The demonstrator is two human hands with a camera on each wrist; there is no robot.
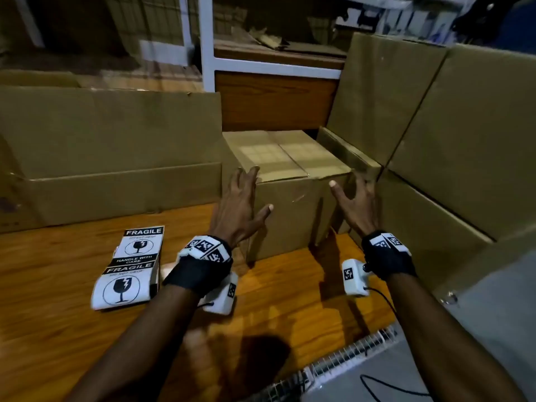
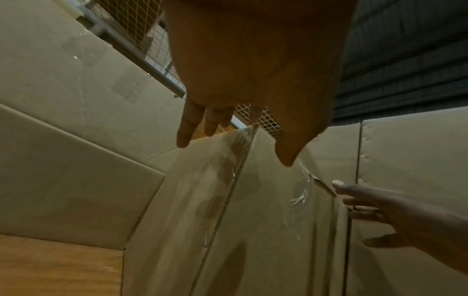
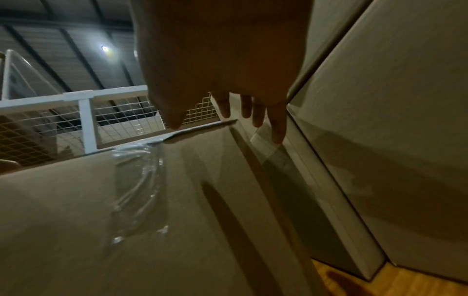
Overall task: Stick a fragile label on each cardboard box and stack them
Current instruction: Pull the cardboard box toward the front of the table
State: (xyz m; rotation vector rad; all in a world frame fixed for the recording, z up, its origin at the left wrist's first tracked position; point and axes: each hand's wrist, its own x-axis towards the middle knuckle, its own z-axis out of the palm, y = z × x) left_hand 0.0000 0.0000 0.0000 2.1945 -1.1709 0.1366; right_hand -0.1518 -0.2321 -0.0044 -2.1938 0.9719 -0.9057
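A small taped cardboard box (image 1: 290,204) stands on the wooden table (image 1: 72,285) between larger boxes. My left hand (image 1: 243,198) is open with spread fingers at the box's left top corner. My right hand (image 1: 353,198) is open at its right edge, fingers reaching into the gap beside it. Neither hand holds anything. In the left wrist view the left hand (image 2: 228,130) hovers just in front of the box (image 2: 253,220), and the right hand (image 2: 380,206) shows at its side. The right wrist view has straight fingers (image 3: 277,128) over the box (image 3: 126,220). A strip of fragile labels (image 1: 130,265) lies left of my left wrist.
A long low cardboard box (image 1: 110,158) lies at the left behind the labels. Tall stacked boxes (image 1: 449,134) close in the right side, touching the small box. A white wire-mesh rack (image 1: 208,39) stands behind. A white mesh panel (image 1: 348,352) sits at the near edge.
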